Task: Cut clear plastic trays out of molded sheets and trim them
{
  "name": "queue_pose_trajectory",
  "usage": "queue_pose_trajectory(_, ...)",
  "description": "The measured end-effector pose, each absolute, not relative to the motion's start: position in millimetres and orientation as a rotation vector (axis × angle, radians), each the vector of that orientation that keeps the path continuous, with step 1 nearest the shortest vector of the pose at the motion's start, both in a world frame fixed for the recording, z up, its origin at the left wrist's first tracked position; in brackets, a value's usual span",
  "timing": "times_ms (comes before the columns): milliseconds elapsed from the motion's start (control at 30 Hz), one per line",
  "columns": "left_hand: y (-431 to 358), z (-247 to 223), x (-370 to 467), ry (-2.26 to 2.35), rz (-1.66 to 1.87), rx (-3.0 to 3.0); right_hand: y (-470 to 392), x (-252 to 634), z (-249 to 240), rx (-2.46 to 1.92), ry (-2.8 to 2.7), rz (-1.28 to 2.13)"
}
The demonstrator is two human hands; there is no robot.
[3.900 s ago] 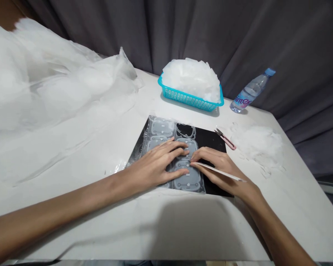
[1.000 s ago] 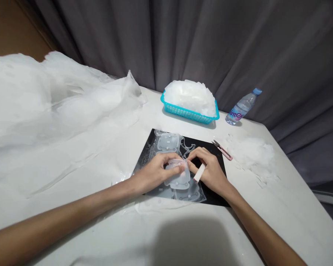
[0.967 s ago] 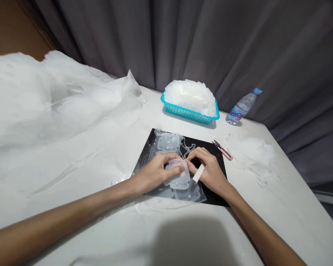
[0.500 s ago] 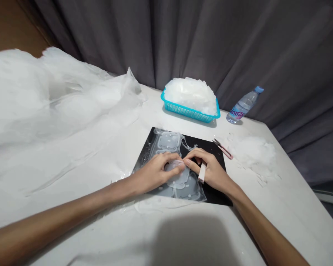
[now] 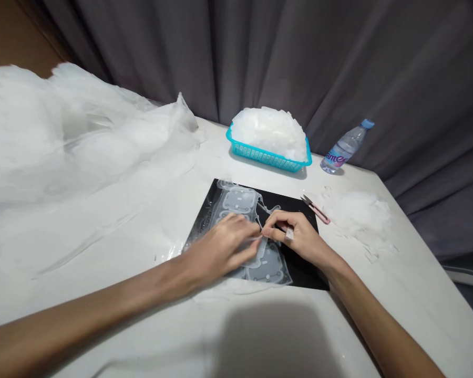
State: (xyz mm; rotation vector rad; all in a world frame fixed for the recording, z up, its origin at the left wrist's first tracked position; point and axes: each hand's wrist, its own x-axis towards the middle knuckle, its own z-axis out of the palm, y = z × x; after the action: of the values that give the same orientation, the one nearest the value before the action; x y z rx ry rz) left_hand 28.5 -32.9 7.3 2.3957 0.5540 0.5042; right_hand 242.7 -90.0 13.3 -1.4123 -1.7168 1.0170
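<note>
My left hand (image 5: 230,241) is closed on a translucent rounded plastic piece (image 5: 261,256), holding it over a clear moulded sheet (image 5: 240,198) with several similar shapes in it. Close against its fingertips, my right hand (image 5: 289,231) pinches at the piece's edge; what lies between thumb and forefinger is too small to make out. A pale, flat stick-like tool (image 5: 289,234) is tucked in the right hand, its end showing at the palm. Under the sheet lies a black mat (image 5: 304,265). Thin clear strips (image 5: 268,208) curl beside the sheet.
Beyond the mat stands a blue basket (image 5: 268,158) heaped with whitish pieces. Pink-handled snips (image 5: 317,210) lie right of the mat, near a pile of clear scraps (image 5: 364,218). A water bottle (image 5: 345,149) stands at the back; a large heap of clear sheets (image 5: 82,136) covers the left.
My left hand has turned over the piece, its fingers now closer together and covering more of it. The right hand has rolled slightly, so less of the pale tool shows.
</note>
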Motion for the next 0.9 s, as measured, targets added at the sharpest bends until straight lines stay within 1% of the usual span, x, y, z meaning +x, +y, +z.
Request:
queue_pose_trajectory(67,-40,9,28,0.377,0.527,2.537,-89,240,11,-1.477,-1.778,0.854)
queue_pose_trajectory(167,-51,13,27,0.121,0.454,2.512,-85,239,2,-1.681,-1.783,0.411)
queue_pose_trajectory(233,-53,14,26,0.064,0.477,2.432,-81,244,-5,-1.757,-1.735,0.3)
queue_pose_trajectory(300,-48,15,24,0.144,0.543,2.346,-79,251,-7,-1.759,-1.705,0.307)
queue_pose_trajectory(400,-33,17,20,0.361,0.565,2.15,-83,259,2,-1.68,-1.632,0.307)
queue_pose_trajectory(600,-16,22,16,0.463,0.63,2.041,-104,249,30,-1.352,-1.755,0.673)
queue_pose_trajectory(733,-18,24,16,0.481,0.653,2.065,-108,242,30,-1.255,-1.785,0.654)
queue_pose_trajectory(900,-19,26,17,0.462,0.701,2.042,-107,243,30,-1.234,-1.782,0.61)
